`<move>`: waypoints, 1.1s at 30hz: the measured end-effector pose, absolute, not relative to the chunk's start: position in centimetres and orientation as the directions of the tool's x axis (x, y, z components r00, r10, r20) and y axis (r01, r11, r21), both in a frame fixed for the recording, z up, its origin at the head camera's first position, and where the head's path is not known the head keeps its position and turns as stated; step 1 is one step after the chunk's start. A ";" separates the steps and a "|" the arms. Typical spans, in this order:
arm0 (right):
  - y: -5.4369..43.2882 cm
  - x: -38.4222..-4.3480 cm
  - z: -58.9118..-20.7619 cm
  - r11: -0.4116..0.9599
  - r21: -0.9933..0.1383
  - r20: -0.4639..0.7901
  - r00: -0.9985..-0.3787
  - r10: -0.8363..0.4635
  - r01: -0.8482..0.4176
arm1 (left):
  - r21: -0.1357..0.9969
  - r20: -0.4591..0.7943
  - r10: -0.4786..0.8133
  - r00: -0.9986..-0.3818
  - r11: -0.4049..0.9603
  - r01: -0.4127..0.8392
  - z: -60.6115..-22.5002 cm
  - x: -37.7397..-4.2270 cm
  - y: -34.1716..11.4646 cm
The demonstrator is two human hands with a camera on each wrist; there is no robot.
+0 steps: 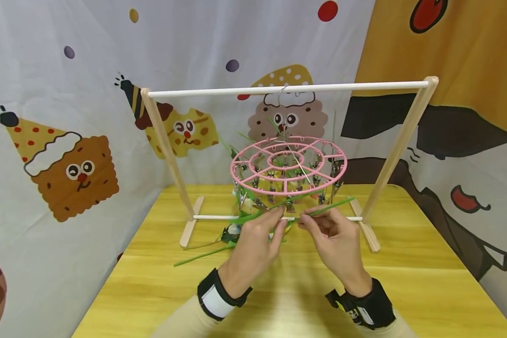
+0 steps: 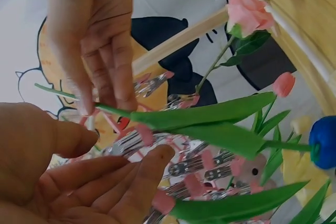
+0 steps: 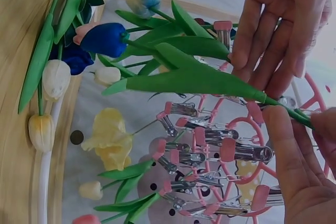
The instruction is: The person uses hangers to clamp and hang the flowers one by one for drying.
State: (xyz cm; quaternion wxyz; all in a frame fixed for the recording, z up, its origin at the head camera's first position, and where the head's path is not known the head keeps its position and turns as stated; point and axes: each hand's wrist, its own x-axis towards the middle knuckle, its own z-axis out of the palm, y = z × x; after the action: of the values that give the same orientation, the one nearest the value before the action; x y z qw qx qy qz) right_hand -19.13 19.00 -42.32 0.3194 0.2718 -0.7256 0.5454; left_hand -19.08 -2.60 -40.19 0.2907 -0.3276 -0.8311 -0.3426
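Note:
An artificial blue tulip [image 2: 324, 142] with long green leaves [image 3: 194, 82] lies across the middle of both wrist views. My right hand [image 1: 342, 241] pinches its green stem [image 1: 331, 205] between thumb and fingers, and the stem's end sticks out to the right. Across from it, my left hand [image 1: 255, 239] is beside the leaves, thumb and fingers apart. In the left wrist view a metal clip [image 2: 126, 144] with a pink tip shows between that thumb and the fingers; whether they touch it I cannot tell. Above both hands hangs a round pink clip hanger [image 1: 285, 193].
A wooden stand with a white top bar [image 1: 219, 91] carries the hanger. Several clips hold artificial flowers, among them a yellow flower [image 3: 109, 137] and a pink rose [image 2: 249, 15]. More tulips, one white [image 3: 56, 80], lie on the wooden table [image 1: 152, 281] by the lower bar.

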 end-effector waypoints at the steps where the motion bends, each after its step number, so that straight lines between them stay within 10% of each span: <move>1: 19.0 -19.1 -42.3 0.262 -0.624 0.754 -0.655 -0.045 -0.737 | 0.383 0.711 0.334 -0.619 0.554 0.739 -40.2 -19.1 -2.5; 23: 18.5 -18.9 -42.1 0.254 -0.639 0.742 -0.669 -0.045 -0.726 | 0.538 0.766 0.088 -0.637 0.453 0.711 -40.3 -20.3 -2.6; 33: 18.3 -18.9 -42.0 0.243 -0.636 0.747 -0.663 -0.045 -0.733 | 0.741 0.551 0.179 -0.815 0.344 0.576 -39.0 -20.6 -4.3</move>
State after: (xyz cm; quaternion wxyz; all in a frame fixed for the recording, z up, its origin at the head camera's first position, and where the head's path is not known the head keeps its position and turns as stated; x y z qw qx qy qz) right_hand -18.88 18.29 -41.95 0.3106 0.2682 -0.7247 0.5536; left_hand -20.63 -4.35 -38.99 0.1903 -0.2369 -0.7973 -0.5215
